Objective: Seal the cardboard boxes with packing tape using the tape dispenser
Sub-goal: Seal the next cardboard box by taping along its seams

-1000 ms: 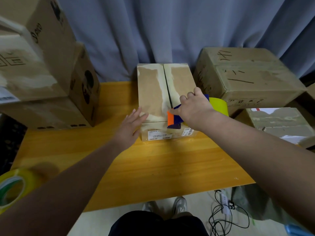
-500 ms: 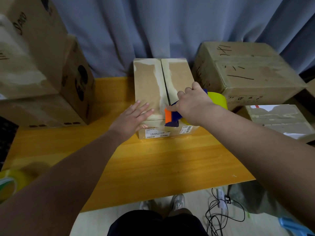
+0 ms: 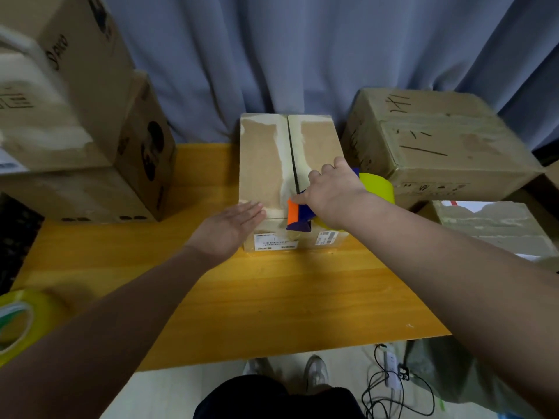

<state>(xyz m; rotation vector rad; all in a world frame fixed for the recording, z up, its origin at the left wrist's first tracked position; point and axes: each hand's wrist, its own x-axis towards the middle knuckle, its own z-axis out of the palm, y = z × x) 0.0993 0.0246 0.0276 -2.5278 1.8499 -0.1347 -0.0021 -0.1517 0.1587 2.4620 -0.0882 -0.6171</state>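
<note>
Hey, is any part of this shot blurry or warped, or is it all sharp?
Head view: the stacked boxes at far left are smeared by blur, and the spare tape roll at the lower left edge is soft. The middle box and the tape dispenser in the right hand look sharp. Wide-angle distortion splays the curtain folds and the table edges outward. The light is soft, with no hard glare.

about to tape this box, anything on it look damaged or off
Yes: the middle box has pale, torn patches along its centre seam, where the brown surface looks stripped, and a dark gap runs down it. The right hand holds the tape dispenser at the seam's near end.
</note>
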